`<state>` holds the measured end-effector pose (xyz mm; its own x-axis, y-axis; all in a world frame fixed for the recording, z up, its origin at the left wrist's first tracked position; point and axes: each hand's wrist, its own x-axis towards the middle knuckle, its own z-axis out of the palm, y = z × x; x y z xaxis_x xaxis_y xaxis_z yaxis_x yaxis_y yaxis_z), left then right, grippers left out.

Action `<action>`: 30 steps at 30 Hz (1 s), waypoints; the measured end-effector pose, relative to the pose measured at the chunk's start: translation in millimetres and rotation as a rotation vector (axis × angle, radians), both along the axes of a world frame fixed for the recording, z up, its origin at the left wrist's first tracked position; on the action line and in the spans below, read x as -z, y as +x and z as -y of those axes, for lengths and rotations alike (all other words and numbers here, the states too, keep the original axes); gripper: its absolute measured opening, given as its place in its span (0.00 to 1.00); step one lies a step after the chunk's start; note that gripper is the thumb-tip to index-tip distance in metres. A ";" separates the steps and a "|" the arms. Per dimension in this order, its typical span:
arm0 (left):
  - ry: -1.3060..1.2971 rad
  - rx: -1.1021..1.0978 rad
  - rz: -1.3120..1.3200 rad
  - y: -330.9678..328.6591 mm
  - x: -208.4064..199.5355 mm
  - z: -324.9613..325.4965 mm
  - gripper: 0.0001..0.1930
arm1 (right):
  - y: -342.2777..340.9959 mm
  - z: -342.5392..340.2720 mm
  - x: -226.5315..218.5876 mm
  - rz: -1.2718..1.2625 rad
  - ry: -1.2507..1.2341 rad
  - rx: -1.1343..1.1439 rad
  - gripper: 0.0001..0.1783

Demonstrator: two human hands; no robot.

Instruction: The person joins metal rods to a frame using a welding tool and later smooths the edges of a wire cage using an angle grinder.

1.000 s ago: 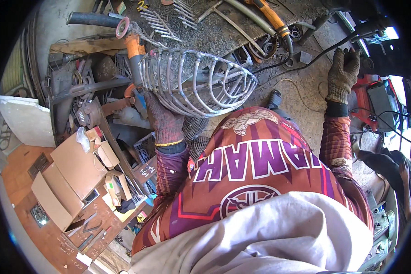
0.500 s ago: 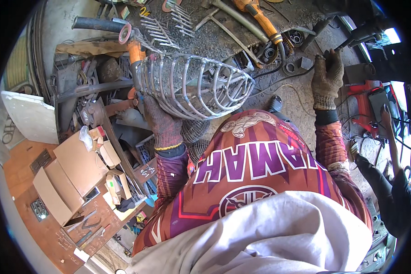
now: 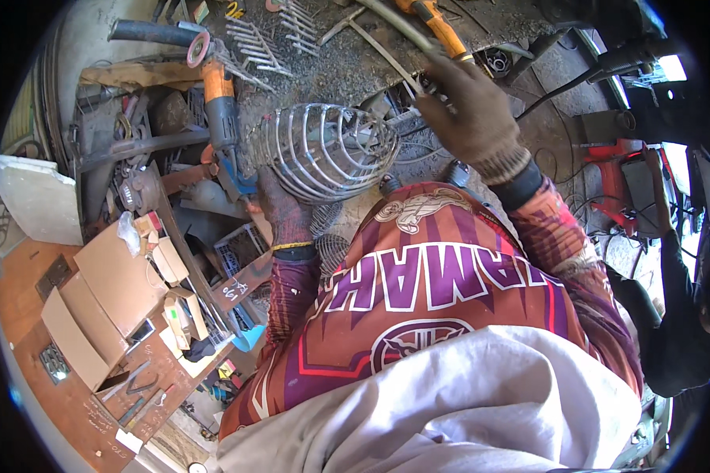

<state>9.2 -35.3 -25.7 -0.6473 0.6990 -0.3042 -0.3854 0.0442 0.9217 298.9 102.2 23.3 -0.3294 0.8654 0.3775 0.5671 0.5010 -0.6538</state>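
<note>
A tapered cage of welded metal rods [image 3: 323, 154] lies on its side at the near edge of the dusty workbench [image 3: 331, 75]. My left hand [image 3: 282, 206], in a dark knitted glove, grips the cage's lower left end; its fingertips are partly hidden. My gloved right hand [image 3: 479, 118] is raised to the right of the cage, touching nothing that I can see. Its thumb stands apart from the fingers, which look slightly blurred. Beyond it on the bench lies an orange angle grinder [image 3: 438, 30]. A second orange grinder [image 3: 219, 98] rests left of the cage.
Comb-like rod pieces [image 3: 252, 43] and a T-shaped metal bar [image 3: 379, 51] lie on the bench. Cardboard boxes [image 3: 122, 288] stand on a brown table at left. Cables cross the floor. A red machine [image 3: 607, 185] and another person's dark-clothed leg [image 3: 674, 315] are at right.
My right hand has swung left and inward from the far right toward the bench. The cage, still in my left hand, sits further left and shows turned, its tip drawn in.
</note>
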 end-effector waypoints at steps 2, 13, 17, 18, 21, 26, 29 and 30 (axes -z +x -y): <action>-0.063 0.008 -0.088 -2.2 16.1 6.6 0.22 | -24.2 -14.2 -1.2 0.187 0.003 -0.032 0.27; -0.166 -0.047 -0.377 -17.4 63.3 38.7 0.20 | -53.0 -59.8 24.5 0.654 -0.249 -0.060 0.26; -0.275 0.027 -0.567 -31.6 70.3 43.0 0.25 | -47.6 -65.0 38.4 0.575 -0.204 -0.012 0.27; -0.330 0.049 -0.641 -29.4 60.8 40.4 0.26 | -49.4 -62.2 34.4 0.554 -0.284 -0.027 0.26; -0.475 0.007 -0.556 -21.5 26.2 36.4 0.29 | -52.8 -50.9 22.7 0.398 -0.539 -0.072 0.27; -0.464 -0.046 -0.448 -22.9 31.3 31.2 0.31 | -56.5 -32.8 24.9 0.259 -0.715 0.060 0.26; -0.398 0.149 -0.489 -25.6 24.8 30.9 0.30 | -61.6 -28.1 43.3 0.342 -0.366 -0.018 0.26; -0.377 0.188 -0.501 -28.4 28.8 32.6 0.30 | -65.2 -25.3 47.1 0.465 -0.018 -0.085 0.25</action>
